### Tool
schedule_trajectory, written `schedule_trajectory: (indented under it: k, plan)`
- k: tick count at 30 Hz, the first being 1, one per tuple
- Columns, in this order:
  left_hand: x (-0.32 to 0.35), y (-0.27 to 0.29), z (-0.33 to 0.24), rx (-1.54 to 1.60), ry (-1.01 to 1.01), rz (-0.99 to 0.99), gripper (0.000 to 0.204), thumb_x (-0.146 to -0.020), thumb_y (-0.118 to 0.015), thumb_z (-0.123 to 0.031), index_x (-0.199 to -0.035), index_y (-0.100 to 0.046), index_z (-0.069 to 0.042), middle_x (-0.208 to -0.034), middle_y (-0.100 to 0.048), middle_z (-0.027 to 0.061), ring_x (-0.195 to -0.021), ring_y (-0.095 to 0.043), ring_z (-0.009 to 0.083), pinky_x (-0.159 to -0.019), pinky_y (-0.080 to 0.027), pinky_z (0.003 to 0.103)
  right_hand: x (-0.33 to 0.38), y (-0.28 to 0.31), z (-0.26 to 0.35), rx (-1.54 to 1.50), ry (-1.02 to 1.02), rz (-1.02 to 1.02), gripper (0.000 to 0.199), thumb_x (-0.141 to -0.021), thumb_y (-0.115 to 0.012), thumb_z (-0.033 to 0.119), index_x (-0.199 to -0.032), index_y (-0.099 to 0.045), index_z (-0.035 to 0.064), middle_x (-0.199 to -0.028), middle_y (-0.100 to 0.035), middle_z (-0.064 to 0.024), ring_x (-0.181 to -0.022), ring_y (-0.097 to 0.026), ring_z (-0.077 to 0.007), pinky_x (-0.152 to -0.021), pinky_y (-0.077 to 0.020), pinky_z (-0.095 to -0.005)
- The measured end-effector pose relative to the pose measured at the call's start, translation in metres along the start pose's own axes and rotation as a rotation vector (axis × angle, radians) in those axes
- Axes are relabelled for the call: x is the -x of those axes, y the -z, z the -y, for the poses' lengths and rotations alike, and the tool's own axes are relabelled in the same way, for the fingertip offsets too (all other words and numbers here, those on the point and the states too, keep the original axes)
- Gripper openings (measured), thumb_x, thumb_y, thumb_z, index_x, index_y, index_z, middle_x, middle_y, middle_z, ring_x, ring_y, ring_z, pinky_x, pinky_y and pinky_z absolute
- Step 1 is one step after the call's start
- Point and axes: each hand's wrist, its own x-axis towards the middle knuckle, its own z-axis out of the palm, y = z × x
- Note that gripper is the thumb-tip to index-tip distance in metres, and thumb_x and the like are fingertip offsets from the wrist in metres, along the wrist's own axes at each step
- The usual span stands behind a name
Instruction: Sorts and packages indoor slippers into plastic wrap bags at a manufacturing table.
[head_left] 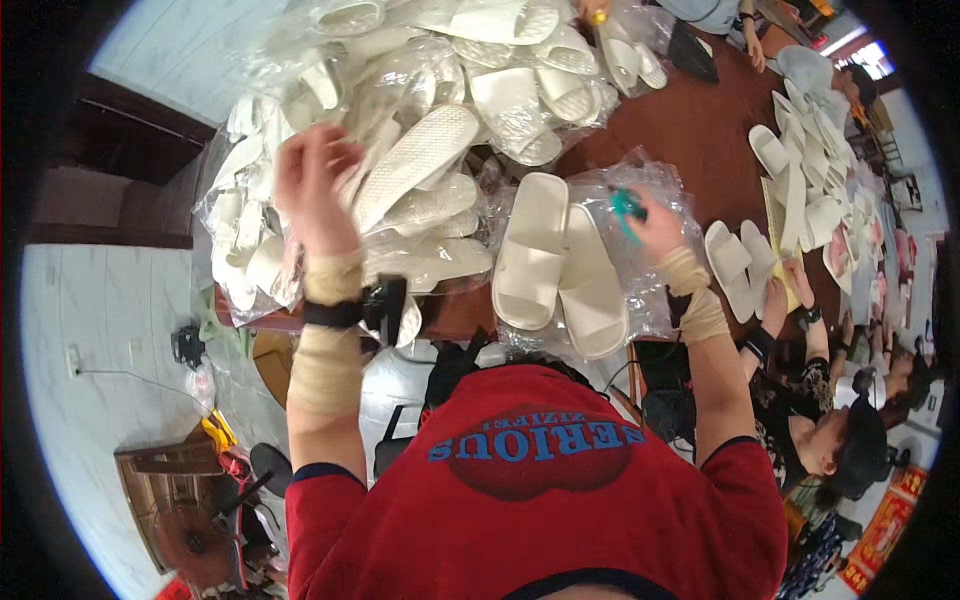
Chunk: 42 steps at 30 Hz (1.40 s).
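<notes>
A worker's right hand point(657, 226) grips a small green tool point(629, 207) beside a pair of white slippers point(527, 268) lying on clear plastic point(655, 295) at the near edge of a brown table point(650, 125). Good handling would likely mean steadying the pair with the free hand and keeping the tool's tip off soles and film. The left hand point(315, 190), raised by the bagged slippers point(415, 165), has loosely bent fingers, apparently released; both taped forearms reach forward.

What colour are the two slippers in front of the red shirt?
The slide slippers are creamy white, best seen in the head view.
</notes>
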Motion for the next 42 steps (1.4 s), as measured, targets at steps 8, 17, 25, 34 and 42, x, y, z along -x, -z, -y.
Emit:
schedule_trajectory:
  k: [8,17,25,34,42]
  plan:
    - [0.032,0.215,-0.094,-0.132,-0.202,-0.453,0.019,-0.092,-0.054,-0.014,-0.104,-0.054,0.001,-0.103,-0.060,0.0119,-0.083,-0.059,0.0182,-0.072,-0.050,0.030,-0.124,0.017,-0.055,0.296,-0.235,-0.181,0.060,-0.079,-0.059,0.048,-0.124,-0.048,0.0099,-0.112,-0.060,-0.0190,-0.103,-0.056,-0.0382,-0.087,-0.0440,-0.0450]
    - [0.120,0.409,-0.069,-0.424,-0.046,-0.867,0.012,-0.087,-0.062,-0.014,-0.093,-0.058,-0.004,-0.092,-0.066,0.0084,-0.079,-0.065,0.0195,-0.067,-0.050,0.028,-0.149,-0.008,-0.059,0.738,-0.170,0.039,0.031,-0.087,-0.053,0.033,-0.107,-0.061,0.0115,-0.108,-0.060,-0.0160,-0.100,-0.057,-0.0354,-0.083,-0.0447,-0.0456]
    - [0.134,0.583,0.037,-0.616,0.172,-1.067,0.014,-0.079,-0.071,-0.020,-0.084,-0.064,-0.009,-0.069,-0.054,-0.0057,-0.060,-0.047,0.0052,-0.052,-0.037,0.022,-0.089,0.011,-0.060,0.475,0.024,-0.162,0.022,-0.087,-0.056,0.025,-0.105,-0.063,0.0144,-0.102,-0.061,-0.0147,-0.094,-0.059,-0.0316,-0.082,-0.0464,-0.0373]
    - [0.110,0.656,0.107,-1.044,0.392,-0.889,0.046,-0.081,-0.068,-0.023,-0.118,-0.055,0.003,-0.110,-0.060,0.0165,-0.099,-0.057,0.0238,-0.084,-0.046,0.035,0.028,-0.044,0.093,-0.083,-0.136,0.160,0.024,-0.086,-0.057,0.021,-0.104,-0.062,0.0074,-0.095,-0.063,-0.0061,-0.075,-0.061,-0.0174,-0.056,-0.0505,-0.0292]
    - [0.052,0.285,0.019,-0.748,-0.227,-0.183,0.022,-0.090,-0.051,-0.005,-0.110,-0.057,0.000,-0.101,-0.061,0.0141,-0.094,-0.058,0.0195,-0.082,-0.046,0.031,0.090,-0.064,0.100,0.409,-0.083,0.347,0.034,-0.077,-0.066,0.032,-0.102,-0.057,0.0113,-0.100,-0.056,-0.0109,-0.088,-0.059,-0.0308,-0.077,-0.0472,-0.0394]
